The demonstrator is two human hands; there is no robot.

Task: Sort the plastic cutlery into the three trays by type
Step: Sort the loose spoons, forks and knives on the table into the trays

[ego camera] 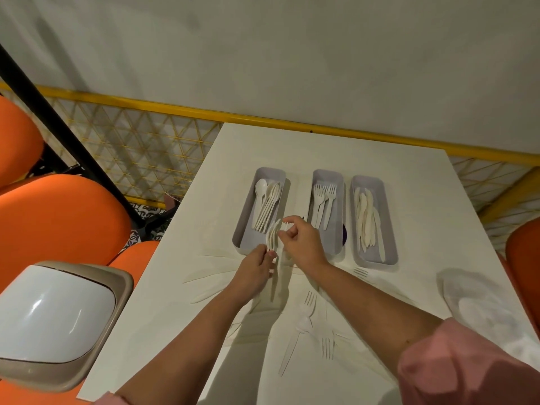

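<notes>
Three grey trays stand side by side on the white table. The left tray holds spoons, the middle tray forks, the right tray knives. My left hand grips a bunch of white cutlery by the handles, just in front of the left tray. My right hand pinches the top of a white fork in that bunch. Loose pieces lie on the table near me, among them a spoon, a fork and knives.
A clear plastic bag lies at the table's right edge. A bin with a white lid stands at the left, beside orange seats. A yellow railing runs behind the table.
</notes>
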